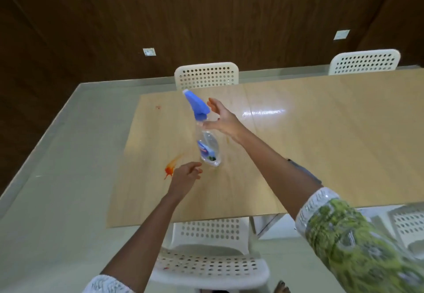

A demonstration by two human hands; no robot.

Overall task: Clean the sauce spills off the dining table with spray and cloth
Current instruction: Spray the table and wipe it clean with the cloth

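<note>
Both hands open: right hand (221,119) at spray bottle (207,148) neck, left hand (184,175) beside orange spill (169,170).

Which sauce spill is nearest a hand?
The big orange spill by the table's near left edge, just beside the left hand. The small red spot lies far off, near the far left corner.

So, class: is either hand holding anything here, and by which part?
The right hand is at the spray bottle's neck with open fingers; a grip cannot be told. The left hand holds nothing.
</note>
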